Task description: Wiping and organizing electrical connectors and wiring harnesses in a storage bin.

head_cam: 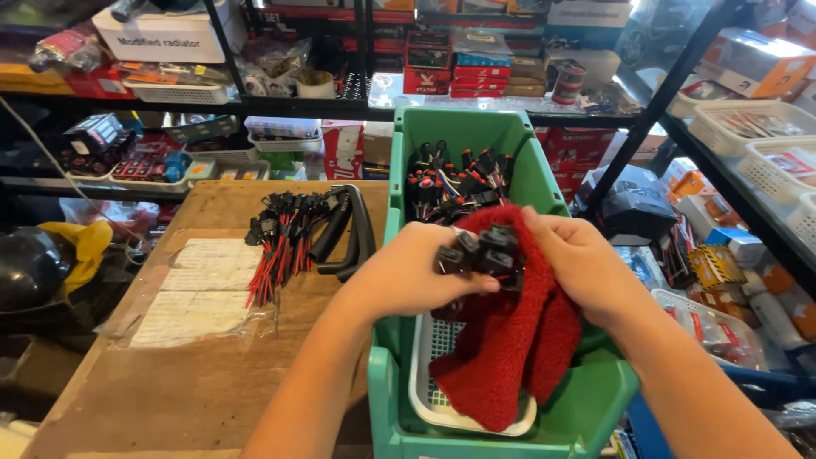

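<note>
Hands meet over a green plastic bin (544,183): the left hand (408,276) has its grip clamped on a cluster of black connector plugs (480,251), while the right hand (578,263) presses a red fluffy cloth (518,348) around them, its grip closed on the cloth. The cloth hangs down over a white mesh basket (425,391) sitting in the near end of the bin. At the far end of the bin lies a tangle of black plugs with red and black wires (450,183), seemingly yet to be handled. On the wooden tabletop (170,391) to the left, a row of plugs with red wires (280,242) lies beside black rubber hoses (344,234), apparently already set out. As a judgement, the work is partway, with much of the bin's pile left.
</note>
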